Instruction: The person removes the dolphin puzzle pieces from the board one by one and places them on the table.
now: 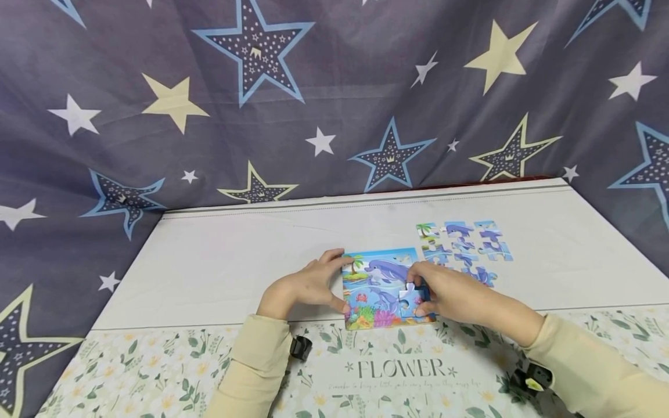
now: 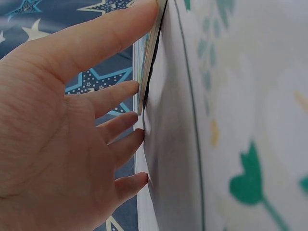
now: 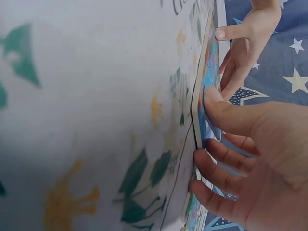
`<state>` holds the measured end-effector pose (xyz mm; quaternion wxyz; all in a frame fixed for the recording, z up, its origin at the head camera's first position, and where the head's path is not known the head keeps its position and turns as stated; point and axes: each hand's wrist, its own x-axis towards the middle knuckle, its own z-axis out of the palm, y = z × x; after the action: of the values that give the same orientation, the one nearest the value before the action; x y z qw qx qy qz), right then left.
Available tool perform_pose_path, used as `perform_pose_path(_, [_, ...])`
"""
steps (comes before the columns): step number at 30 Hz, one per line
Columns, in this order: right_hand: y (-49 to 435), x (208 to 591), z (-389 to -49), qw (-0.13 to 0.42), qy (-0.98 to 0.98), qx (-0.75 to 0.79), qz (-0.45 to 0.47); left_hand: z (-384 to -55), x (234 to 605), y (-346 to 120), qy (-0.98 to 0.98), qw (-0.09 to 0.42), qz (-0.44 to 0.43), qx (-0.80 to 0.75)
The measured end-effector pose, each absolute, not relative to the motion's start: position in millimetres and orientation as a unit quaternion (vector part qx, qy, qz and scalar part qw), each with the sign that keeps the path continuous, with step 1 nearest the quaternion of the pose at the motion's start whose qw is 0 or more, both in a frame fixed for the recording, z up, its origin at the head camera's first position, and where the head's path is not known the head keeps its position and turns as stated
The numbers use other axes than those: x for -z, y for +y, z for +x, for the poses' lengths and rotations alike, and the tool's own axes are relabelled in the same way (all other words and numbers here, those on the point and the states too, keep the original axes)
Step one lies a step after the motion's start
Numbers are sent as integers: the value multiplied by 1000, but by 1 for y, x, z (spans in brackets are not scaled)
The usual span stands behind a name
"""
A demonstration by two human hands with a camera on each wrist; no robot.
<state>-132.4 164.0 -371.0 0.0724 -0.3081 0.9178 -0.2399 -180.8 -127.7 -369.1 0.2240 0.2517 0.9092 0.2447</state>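
A dolphin jigsaw board (image 1: 366,280) lies on the white part of the table cover, its sea picture facing up. My left hand (image 1: 308,284) spans the board's left side, thumb on the lower corner and fingertips near the upper one. In the left wrist view, the fingers of this hand (image 2: 72,115) are fairly straight. Over the board's right part, my right hand (image 1: 455,295) pinches a blue jigsaw piece (image 1: 409,304) between thumb and fingers. The head view does not show whether the piece sits flush; a dark patch of board shows beside it.
Several jigsaw pieces, among them a dolphin piece (image 1: 460,230) and a purple one (image 1: 493,249), lie spread behind and right of the board. A floral cloth (image 1: 397,371) covers the table's near part. A star-patterned curtain (image 1: 334,98) hangs behind the table.
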Motion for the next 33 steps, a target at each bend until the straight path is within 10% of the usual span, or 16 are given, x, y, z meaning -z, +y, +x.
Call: perform_pose_path(33, [194, 373, -138, 136, 841, 459, -250, -181, 370, -127, 913, 228, 237, -243])
